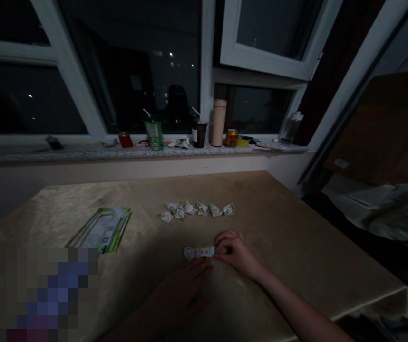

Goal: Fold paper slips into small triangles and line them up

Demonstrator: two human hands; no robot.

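Observation:
A small folded piece of printed paper [197, 252] lies on the table in front of me, white and green with coloured print. My right hand [238, 254] pinches its right end between thumb and fingertips. Along its near edge rests my left hand [184, 282], lying low with fingers stretched out and their tips touching the paper. Beyond both hands sits a loose row of several small folded paper shapes [202, 209] in the same green and white print. To the left lies a stack of green and white printed sheets [109, 230].
A shiny beige cloth covers the table [278, 228]. Behind it, the stone windowsill [100, 155] bears a green cup [153, 133] with a straw, a dark drink cup [199, 134], a pink flask [218, 122] and a gold can [231, 137]. A cardboard box [385, 133] stands at right.

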